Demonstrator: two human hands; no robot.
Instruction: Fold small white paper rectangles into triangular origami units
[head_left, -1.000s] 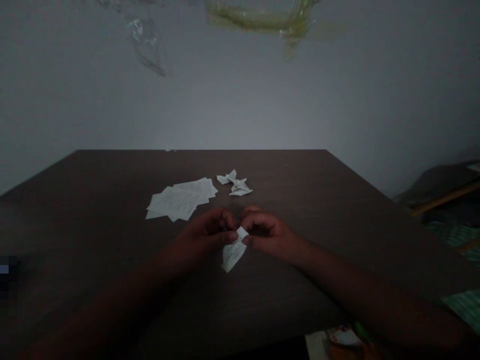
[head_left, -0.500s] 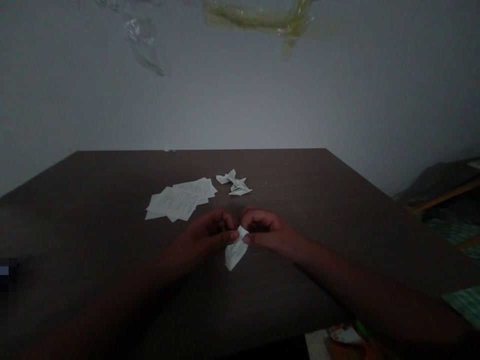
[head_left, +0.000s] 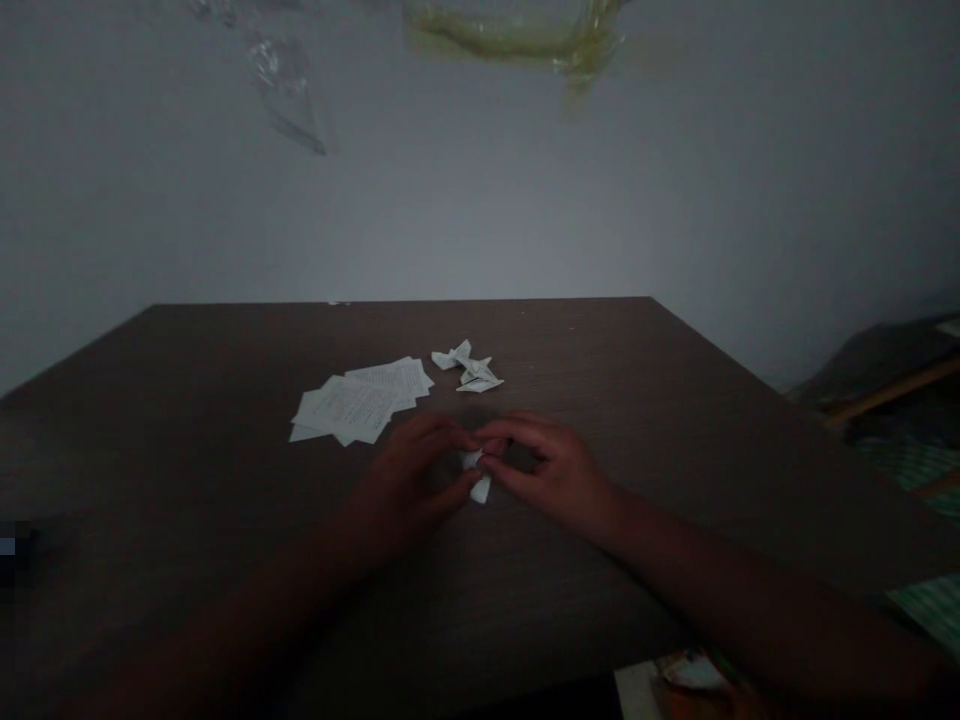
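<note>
A small folded paper [head_left: 480, 489], whitish, is pinched between both my hands above the near middle of the table. My left hand [head_left: 420, 475] grips it from the left, thumb low and fingers curled over the top. From the right, my right hand [head_left: 547, 462] closes thumb and fingertips on it. Much of the paper is hidden behind the fingers. Beyond my hands lies a little group of folded paper pieces [head_left: 478, 374]. Left of that group, loose printed sheets [head_left: 352, 405] overlap in a fanned pile.
The dark wooden table [head_left: 225, 350] meets a grey wall [head_left: 480, 200] at its far edge. Yellowish tape [head_left: 510, 40] and clear plastic [head_left: 285, 90] cling to the wall. A dark object [head_left: 15, 545] sits at the left edge, and various items lie below the table at right.
The folded paper has turned and shows less of itself, its lower tip now nearer my fingers. My fingers have shifted around it; the sheets and folded pieces stay put.
</note>
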